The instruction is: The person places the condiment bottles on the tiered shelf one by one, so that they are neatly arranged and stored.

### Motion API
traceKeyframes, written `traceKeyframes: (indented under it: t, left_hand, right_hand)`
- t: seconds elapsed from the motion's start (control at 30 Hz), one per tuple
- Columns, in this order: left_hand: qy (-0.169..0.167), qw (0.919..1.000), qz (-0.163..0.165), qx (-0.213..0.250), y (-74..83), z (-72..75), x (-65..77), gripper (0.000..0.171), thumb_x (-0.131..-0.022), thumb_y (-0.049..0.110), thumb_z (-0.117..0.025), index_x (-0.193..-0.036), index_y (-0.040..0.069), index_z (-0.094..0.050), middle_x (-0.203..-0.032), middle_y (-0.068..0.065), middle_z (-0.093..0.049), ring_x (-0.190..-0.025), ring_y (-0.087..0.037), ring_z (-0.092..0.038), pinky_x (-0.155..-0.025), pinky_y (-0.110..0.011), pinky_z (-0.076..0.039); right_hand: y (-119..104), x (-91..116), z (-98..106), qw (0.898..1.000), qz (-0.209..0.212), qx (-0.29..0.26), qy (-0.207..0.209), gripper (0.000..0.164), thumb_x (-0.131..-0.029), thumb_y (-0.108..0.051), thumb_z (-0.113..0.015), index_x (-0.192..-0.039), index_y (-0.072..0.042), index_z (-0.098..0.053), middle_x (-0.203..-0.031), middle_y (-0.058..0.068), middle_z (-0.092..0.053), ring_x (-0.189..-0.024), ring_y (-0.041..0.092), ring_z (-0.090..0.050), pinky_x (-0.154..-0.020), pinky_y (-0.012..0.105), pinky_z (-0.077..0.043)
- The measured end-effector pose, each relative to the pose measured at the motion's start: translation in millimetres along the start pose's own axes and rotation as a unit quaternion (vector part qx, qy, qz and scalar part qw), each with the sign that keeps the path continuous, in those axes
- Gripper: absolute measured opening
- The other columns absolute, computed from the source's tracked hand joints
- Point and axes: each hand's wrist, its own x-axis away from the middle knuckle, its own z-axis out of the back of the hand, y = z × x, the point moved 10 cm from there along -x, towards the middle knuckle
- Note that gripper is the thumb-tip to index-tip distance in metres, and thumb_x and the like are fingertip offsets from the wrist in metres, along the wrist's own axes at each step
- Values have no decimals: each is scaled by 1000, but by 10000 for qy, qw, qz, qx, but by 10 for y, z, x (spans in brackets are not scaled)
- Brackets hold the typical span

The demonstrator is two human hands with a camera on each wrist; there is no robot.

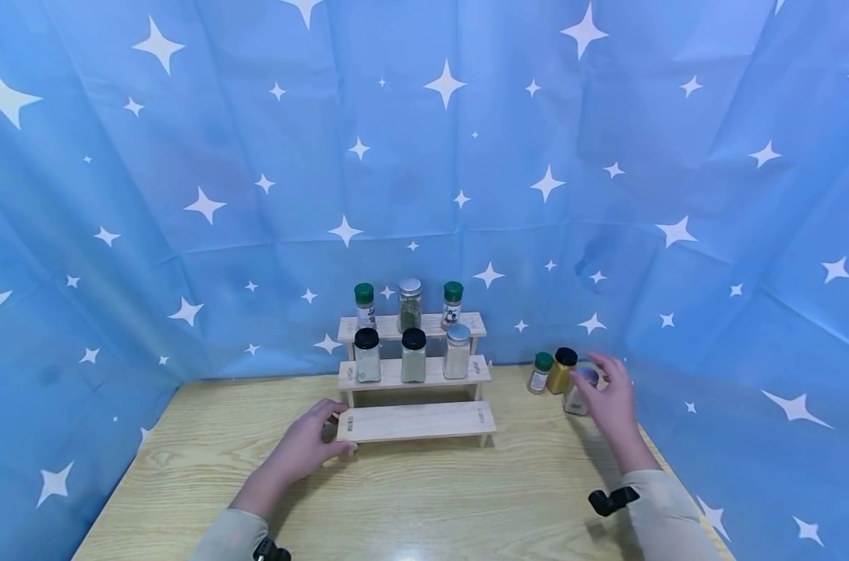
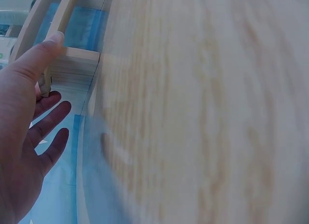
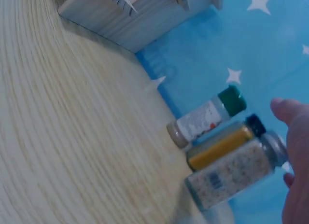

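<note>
Left hand [image 1: 310, 442] pinches the left end of the wooden rack's bottom tier [image 1: 417, 421]. Right hand [image 1: 612, 401] is much the nearer to the speckled-content jar [image 3: 229, 175]: upright, long axis vertical, right of the rack, thumb and index wide about its lid; contact, can't tell. Just beyond, leftward: yellow-filled black-lidded jar [image 1: 558, 380], then green-capped shaker [image 1: 539, 381].

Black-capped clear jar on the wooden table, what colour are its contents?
The black-capped clear jar has golden-yellow contents, clearest in the right wrist view.
</note>
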Motion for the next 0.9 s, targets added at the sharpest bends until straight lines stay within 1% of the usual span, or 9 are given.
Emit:
traceKeyframes:
  t: [0.17, 0.3, 0.43, 0.5, 0.57, 0.63, 0.7, 0.8, 0.9]
  left_hand:
    - [29, 10000, 48, 21, -14, -7, -6, 72, -87, 36, -97, -148, 14, -65, -139, 3, -67, -120, -20, -69, -103, -49, -60]
    - [29, 9999, 86, 52, -7, -5, 1, 72, -88, 35, -97, -148, 13, -65, -139, 2, -67, -120, -21, -69, -103, -49, -60]
    - [42, 9999, 107, 57, -4, 1, 2, 71, -88, 34, -97, -148, 13, -65, -139, 3, -67, -120, -20, -69, -103, -48, -60]
    - [44, 9999, 105, 51, -2, 2, 5, 71, -88, 34, -97, -148, 14, -66, -138, 4, -67, -120, -19, -69, -103, -48, -60]
    - [31, 9999, 93, 63, 4, 4, 10, 71, -88, 34, -97, -148, 14, -65, -138, 4, -67, -120, -20, -69, -103, -48, -60]
    - [35, 10000, 51, 64, 15, 8, 14, 71, -88, 34, -97, -148, 13, -65, -138, 4, -67, -119, -20, -69, -103, -49, -60]
    - [32, 10000, 24, 64, 19, 8, 15, 71, -88, 34, -97, -148, 13, -65, -138, 4, -67, -119, -21, -69, -102, -49, -60]
    - [34, 10000, -1, 61, 19, 6, 15, 70, -88, 35, -97, -148, 13, -65, -138, 4, -67, -120, -21, -69, -102, -49, -60]
    - [35, 10000, -22, 39, 23, 3, 15, 70, -89, 36, -96, -147, 13, -65, -138, 3, -67, -119, -22, -69, -101, -50, -61]
  right_hand:
    - [132, 31, -48, 9993, -256, -63, -251, 66, -108, -31, -77, -160, -1, -52, -155, 28, -48, -142, 50, -47, -114, 71, -43]
    - [223, 72, -89, 9976, -490, -224, -425, 72, -109, -36, -75, -164, 0, -46, -156, 27, -47, -143, 47, -46, -112, 67, -45]
    - [306, 108, -114, 9955, -715, -351, -509, 73, -110, -39, -73, -165, -1, -45, -159, 26, -48, -146, 45, -46, -116, 64, -45]
    - [341, 125, -122, 9945, -833, -381, -503, 72, -110, -40, -72, -165, -2, -45, -160, 25, -49, -146, 43, -48, -117, 57, -47]
    - [382, 137, -127, 9936, -955, -399, -453, 72, -110, -41, -72, -165, -3, -45, -160, 23, -51, -145, 41, -50, -114, 40, -52]
    - [417, 149, -133, 9929, -1044, -408, -405, 72, -110, -43, -71, -166, -5, -46, -158, 22, -53, -144, 39, -52, -104, 21, -53]
    - [449, 156, -132, 9924, -1101, -445, -323, 72, -109, -43, -72, -166, -7, -47, -157, 21, -55, -143, 38, -53, -93, 8, -50]
    - [466, 161, -123, 9927, -1082, -497, -189, 70, -109, -43, -72, -165, -8, -49, -155, 21, -57, -141, 39, -56, -84, 2, -48]
    - [467, 159, -103, 9939, -1009, -444, -27, 67, -109, -40, -73, -164, -8, -52, -154, 22, -59, -139, 40, -58, -83, 1, -47]
